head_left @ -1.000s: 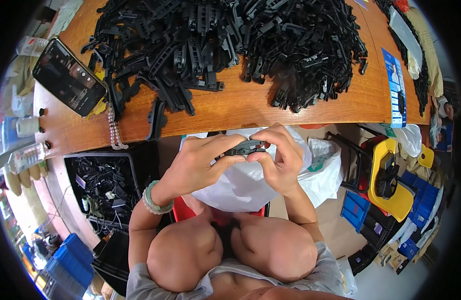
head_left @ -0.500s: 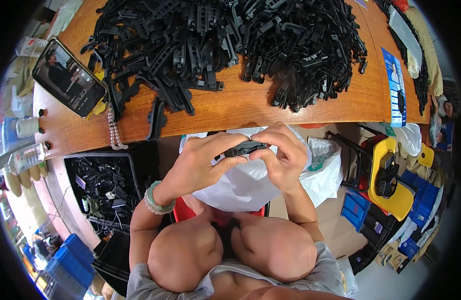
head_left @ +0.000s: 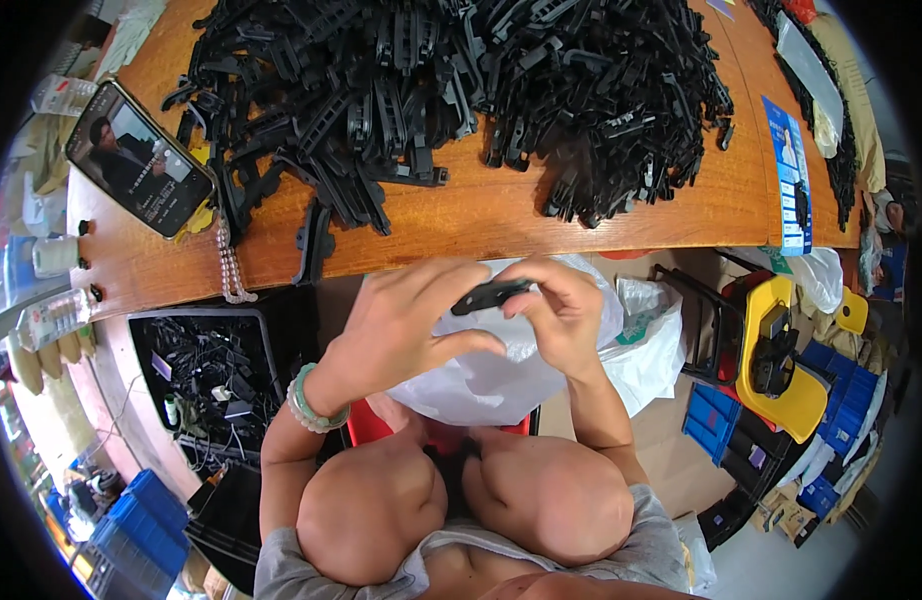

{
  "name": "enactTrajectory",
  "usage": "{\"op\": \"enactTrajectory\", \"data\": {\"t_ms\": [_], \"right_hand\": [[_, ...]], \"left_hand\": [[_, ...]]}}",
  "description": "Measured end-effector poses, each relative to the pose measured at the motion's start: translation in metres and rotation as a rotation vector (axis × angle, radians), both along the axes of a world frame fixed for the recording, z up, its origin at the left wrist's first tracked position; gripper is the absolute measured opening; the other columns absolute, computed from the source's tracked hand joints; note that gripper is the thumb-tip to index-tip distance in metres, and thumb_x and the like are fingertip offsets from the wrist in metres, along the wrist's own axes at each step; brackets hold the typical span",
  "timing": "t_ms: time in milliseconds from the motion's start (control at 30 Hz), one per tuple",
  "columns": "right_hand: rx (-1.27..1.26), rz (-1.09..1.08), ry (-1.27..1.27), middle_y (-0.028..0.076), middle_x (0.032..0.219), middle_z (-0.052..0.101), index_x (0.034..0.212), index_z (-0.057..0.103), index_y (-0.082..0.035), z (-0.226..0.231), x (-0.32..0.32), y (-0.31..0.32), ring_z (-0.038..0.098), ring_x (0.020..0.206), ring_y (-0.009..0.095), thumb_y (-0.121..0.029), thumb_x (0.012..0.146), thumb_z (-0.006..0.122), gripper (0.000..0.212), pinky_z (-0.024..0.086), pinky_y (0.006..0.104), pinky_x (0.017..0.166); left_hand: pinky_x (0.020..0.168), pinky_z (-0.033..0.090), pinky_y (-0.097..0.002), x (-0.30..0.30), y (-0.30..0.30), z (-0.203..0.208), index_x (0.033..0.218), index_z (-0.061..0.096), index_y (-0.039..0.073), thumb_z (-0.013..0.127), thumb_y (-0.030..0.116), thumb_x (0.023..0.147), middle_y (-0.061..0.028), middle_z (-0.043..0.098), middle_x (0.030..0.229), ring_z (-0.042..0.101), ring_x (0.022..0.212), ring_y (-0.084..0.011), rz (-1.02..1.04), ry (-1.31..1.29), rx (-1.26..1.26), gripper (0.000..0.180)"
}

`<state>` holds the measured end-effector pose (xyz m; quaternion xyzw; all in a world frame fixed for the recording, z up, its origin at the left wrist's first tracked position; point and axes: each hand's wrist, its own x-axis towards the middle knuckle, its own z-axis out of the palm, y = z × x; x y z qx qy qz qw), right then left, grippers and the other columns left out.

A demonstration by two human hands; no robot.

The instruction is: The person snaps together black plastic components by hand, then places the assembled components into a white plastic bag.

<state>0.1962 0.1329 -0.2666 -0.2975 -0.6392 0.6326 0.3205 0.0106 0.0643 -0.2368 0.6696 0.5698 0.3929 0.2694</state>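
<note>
Between thumb and fingers of my right hand [head_left: 563, 308] is a small black plastic part [head_left: 493, 296], held over a white plastic bag [head_left: 481, 375] at my lap. My left hand [head_left: 406, 318], with a beaded bracelet on its wrist, is beside the part's left end. Its thumb is spread away from the fingers, which lie close behind the part; whether they touch it I cannot tell. Beyond my hands, a heap of long black plastic parts [head_left: 321, 90] and a second heap of slimmer black parts [head_left: 611, 110] cover much of the wooden table [head_left: 431, 220].
On the table's left lies a phone [head_left: 141, 160] with a bead strap [head_left: 228, 262]. A black crate of cables and small parts [head_left: 206, 375] stands below left. At right are a blue leaflet [head_left: 789, 175] and a yellow chair [head_left: 781, 390]. The table's front edge runs just past my hands.
My left thumb has come off the black part and moved down, opening that hand. The right hand keeps hold of the part, which has tilted slightly. The phone's picture differs.
</note>
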Motion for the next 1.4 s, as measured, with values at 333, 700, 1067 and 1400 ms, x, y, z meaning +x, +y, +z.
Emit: {"op": "enactTrajectory", "data": {"t_ms": [333,700,1067,1400], "right_hand": [[0.981,-0.555,-0.314,0.009,0.085,0.059,0.090,0.067,-0.003,0.040,-0.020,0.095,0.057,0.078,0.024,0.004,0.078,0.062,0.015,0.044,0.0321,0.066],[1.165,-0.326,-0.712,0.004,0.093,0.057,0.086,0.067,-0.006,0.040,-0.037,0.125,0.052,0.090,0.024,-0.002,0.077,0.064,0.010,0.038,0.0340,0.077],[1.189,-0.302,-0.755,0.002,0.094,0.056,0.083,0.067,-0.008,0.044,-0.036,0.129,0.052,0.091,0.022,-0.004,0.074,0.067,0.010,0.037,0.0344,0.077],[1.009,-0.253,-0.176,0.007,0.103,0.057,0.089,0.061,-0.004,0.039,-0.042,0.115,0.055,0.098,0.022,0.004,0.078,0.062,0.014,0.041,0.0323,0.082]], "left_hand": [[0.062,0.047,-0.0343,-0.028,0.048,-0.003,0.094,0.059,-0.004,0.060,0.001,0.071,-0.0111,0.050,0.085,0.055,0.080,-0.0260,0.227,0.756,0.167,0.023],[0.063,0.047,-0.0348,-0.035,0.051,-0.012,0.093,0.060,-0.004,0.060,0.000,0.074,-0.0110,0.052,0.086,0.056,0.080,-0.0253,0.203,0.780,0.136,0.019],[0.062,0.047,-0.0366,-0.037,0.052,-0.009,0.091,0.060,-0.003,0.063,0.001,0.077,-0.0105,0.051,0.084,0.057,0.078,-0.0263,0.192,0.708,0.108,0.015],[0.058,0.044,-0.0301,-0.027,0.051,-0.002,0.087,0.062,0.000,0.067,0.001,0.077,-0.0087,0.058,0.083,0.057,0.064,-0.0207,0.204,0.309,0.183,0.011]]}}
